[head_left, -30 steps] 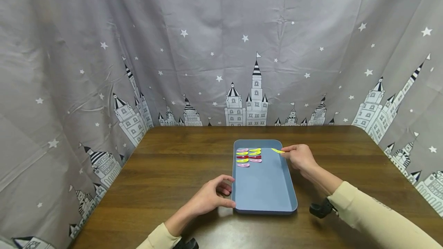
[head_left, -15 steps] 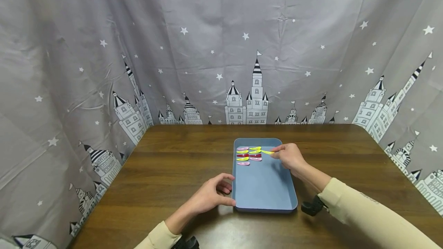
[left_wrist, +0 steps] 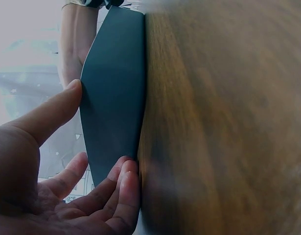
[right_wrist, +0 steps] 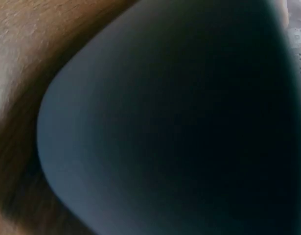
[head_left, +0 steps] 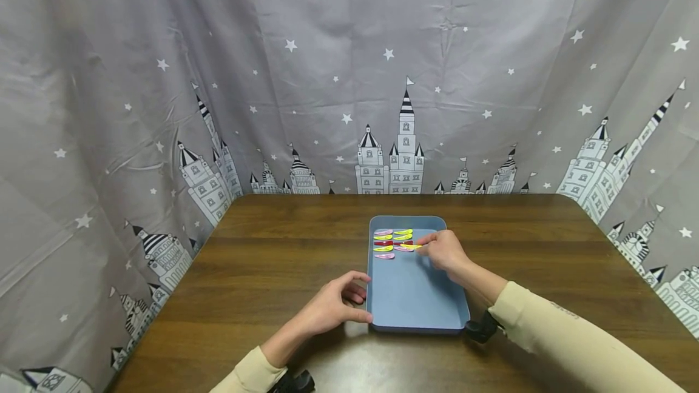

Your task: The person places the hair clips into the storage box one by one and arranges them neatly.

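My right hand (head_left: pixel 446 252) pinches a yellow snap hair clip (head_left: pixel 411 246) over the blue-grey tray (head_left: pixel 417 302). In the head view that clip overlaps the lower end of the right column, by a red clip (head_left: pixel 403 243) and a pink clip (head_left: pixel 403 249). Two columns of pink, yellow and red clips lie at the tray's far left; a single pink clip (head_left: pixel 384 256) ends the left one. My left hand (head_left: pixel 335 305) rests against the tray's left side, thumb and fingertips touching its wall (left_wrist: pixel 113 93). In the right wrist view the tray's wall (right_wrist: pixel 91 127) hides the right fingers and clip.
The tray stands on a brown wooden table (head_left: pixel 295 241). Behind the table hangs a grey curtain (head_left: pixel 327 77) printed with castles and stars. The right wrist's black camera (head_left: pixel 482 327) is close by the tray's near right corner.
My right hand has carried the yellow hair clip leftward from the tray's right rim and then slightly nearer, to the foot of the right column. The left hand has stayed in place.
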A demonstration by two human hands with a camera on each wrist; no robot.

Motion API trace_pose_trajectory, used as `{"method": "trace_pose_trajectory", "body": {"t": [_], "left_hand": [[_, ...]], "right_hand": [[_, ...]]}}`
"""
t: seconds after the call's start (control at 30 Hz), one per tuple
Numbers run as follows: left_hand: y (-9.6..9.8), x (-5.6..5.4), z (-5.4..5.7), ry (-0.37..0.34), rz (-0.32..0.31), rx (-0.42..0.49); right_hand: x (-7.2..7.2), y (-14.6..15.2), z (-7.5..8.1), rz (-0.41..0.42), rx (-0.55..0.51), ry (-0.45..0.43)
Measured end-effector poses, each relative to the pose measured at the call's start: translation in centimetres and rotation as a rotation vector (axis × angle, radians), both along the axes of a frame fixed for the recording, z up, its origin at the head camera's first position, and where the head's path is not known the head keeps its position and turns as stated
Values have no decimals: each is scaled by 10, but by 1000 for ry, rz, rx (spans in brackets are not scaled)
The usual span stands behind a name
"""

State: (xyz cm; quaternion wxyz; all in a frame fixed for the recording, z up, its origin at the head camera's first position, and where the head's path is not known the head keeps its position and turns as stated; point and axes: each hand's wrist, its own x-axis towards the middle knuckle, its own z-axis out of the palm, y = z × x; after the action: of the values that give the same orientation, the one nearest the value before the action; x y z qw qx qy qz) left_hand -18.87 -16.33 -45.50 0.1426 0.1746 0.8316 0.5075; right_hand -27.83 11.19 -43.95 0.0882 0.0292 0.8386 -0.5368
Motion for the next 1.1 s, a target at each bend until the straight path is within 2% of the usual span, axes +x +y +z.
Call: {"method": "trace_pose_trajectory", "body": {"t": [0.23, 0.67, 1.1], "left_hand": [[0, 0, 0, 7, -2, 0], [0, -1, -2, 1, -3, 8], [-1, -2, -2, -2, 1, -2]], "right_hand": [[2, -5, -3, 6, 22, -28], [8, -13, -23, -40, 133, 29], [8, -18, -23, -81, 179, 40]]}}
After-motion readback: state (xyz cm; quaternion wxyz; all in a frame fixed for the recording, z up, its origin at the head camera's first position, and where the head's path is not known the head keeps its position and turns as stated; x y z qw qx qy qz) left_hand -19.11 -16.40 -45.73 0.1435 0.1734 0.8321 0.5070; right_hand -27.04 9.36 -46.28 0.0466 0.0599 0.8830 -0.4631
